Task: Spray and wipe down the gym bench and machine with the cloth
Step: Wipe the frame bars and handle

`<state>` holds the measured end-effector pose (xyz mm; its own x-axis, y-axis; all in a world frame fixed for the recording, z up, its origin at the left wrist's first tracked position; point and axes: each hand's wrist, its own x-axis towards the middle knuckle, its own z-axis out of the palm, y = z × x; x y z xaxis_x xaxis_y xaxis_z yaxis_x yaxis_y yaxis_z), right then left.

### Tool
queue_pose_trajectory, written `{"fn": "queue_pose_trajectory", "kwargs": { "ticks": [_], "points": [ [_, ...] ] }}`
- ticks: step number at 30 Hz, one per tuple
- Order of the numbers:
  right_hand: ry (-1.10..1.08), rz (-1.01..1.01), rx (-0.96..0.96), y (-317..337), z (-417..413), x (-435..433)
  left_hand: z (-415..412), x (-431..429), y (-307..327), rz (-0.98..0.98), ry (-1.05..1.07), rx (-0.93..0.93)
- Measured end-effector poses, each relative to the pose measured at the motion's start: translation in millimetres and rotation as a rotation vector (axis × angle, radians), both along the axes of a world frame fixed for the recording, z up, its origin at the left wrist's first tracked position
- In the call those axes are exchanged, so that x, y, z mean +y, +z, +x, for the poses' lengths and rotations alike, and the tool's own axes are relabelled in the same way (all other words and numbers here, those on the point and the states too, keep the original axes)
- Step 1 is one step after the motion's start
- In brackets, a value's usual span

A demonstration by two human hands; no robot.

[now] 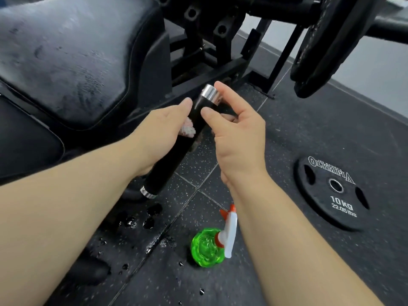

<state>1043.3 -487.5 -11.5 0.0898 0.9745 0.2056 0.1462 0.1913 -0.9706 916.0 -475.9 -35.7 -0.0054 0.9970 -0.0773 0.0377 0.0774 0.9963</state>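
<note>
A black machine handle (176, 151) with chrome end caps slants up from lower left to upper right in the middle of the view. My left hand (159, 133) wraps it from the left and presses a pinkish-white cloth (187, 129) against the grip. My right hand (236, 129) hovers just right of the chrome tip with its fingers loosely curled and holds nothing. The black padded bench (66, 62) fills the upper left, its surface streaked with wet marks. A green spray bottle (209, 246) with a white and orange trigger stands on the floor under my right forearm.
A black 10 kg weight plate (331, 193) lies flat on the speckled rubber floor at the right. More plates (326, 47) hang on the machine's arm at the upper right. Black steel frame bars (220, 40) cross the top. Water drops (141, 221) dot the floor.
</note>
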Motion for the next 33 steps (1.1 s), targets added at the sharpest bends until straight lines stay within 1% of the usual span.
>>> {"fn": "queue_pose_trajectory", "kwargs": {
  "ticks": [1,2,3,5,6,7,8,9,11,12,13,15,17,18,21,24,25,27,28,29,31,33],
  "points": [
    [-0.014,-0.001,0.011,0.1,-1.5,-0.1,-3.8,-1.6,-6.8,-0.061,0.01,-0.004],
    [-0.023,-0.003,0.016,0.8,-2.3,0.1,-8.5,-2.0,-14.4,-0.123,0.026,0.046],
    [-0.023,-0.007,0.017,1.7,-3.2,-0.2,-13.1,-4.7,-22.5,-0.193,0.053,0.138],
    [-0.011,-0.025,0.028,3.2,-4.4,-1.4,-23.2,-19.5,-40.5,-0.293,0.046,0.455],
    [-0.008,-0.03,0.047,3.3,-4.6,-2.3,-28.5,-27.0,-45.5,-0.316,0.03,0.564],
    [-0.016,-0.026,0.069,2.8,-4.7,-1.4,-30.6,-29.3,-45.8,-0.317,0.024,0.605],
    [-0.022,-0.028,0.077,0.8,-5.3,-2.5,-31.1,-29.0,-44.8,-0.308,0.019,0.591],
    [-0.028,-0.029,0.084,-0.3,-7.8,-2.5,-30.1,-24.3,-38.3,-0.276,0.053,0.505],
    [-0.037,-0.016,0.093,-1.3,-9.7,-1.4,-17.9,-0.9,-16.9,-0.168,0.127,0.16],
    [-0.039,-0.004,0.083,-1.7,-10.3,0.1,-9.2,11.6,-1.0,-0.112,0.128,0.033],
    [-0.045,0.009,0.064,-2.6,-11.4,1.9,0.0,20.1,13.3,-0.078,0.115,0.005],
    [-0.06,0.035,0.036,-3.8,-12.1,5.0,8.8,24.8,25.3,-0.063,0.036,0.036],
    [-0.066,0.047,0.019,-6.0,-10.0,6.9,4.5,18.4,16.4,-0.122,-0.056,0.016],
    [-0.058,0.047,0.003,-5.3,-7.6,7.4,0.5,14.2,8.6,-0.134,-0.074,0.019],
    [0.014,0.032,-0.022,-1.5,2.1,11.8,-5.5,13.7,-0.8,-0.124,-0.092,0.107],
    [0.051,0.003,0.016,1.9,4.7,9.3,-7.6,7.1,-0.4,-0.132,-0.057,0.201],
    [0.046,0.003,0.027,0.7,4.9,8.5,-11.1,-1.5,-9.6,-0.157,-0.031,0.26],
    [0.039,-0.005,0.044,-0.8,2.6,4.9,-23.7,-29.7,-31.7,-0.197,0.002,0.532],
    [0.043,-0.008,0.034,-1.2,2.3,2.2,-30.5,-41.9,-40.7,-0.187,-0.016,0.646],
    [0.051,-0.001,0.021,-1.6,3.6,0.1,-35.2,-47.1,-47.5,-0.163,-0.027,0.703],
    [0.1,-0.012,-0.033,-6.3,7.3,-7.0,-38.3,-52.1,-49.9,-0.159,-0.005,0.672],
    [0.102,-0.079,-0.083,-16.7,14.4,-14.7,-35.0,-55.8,-44.0,-0.053,0.077,0.68]
  ]
}}
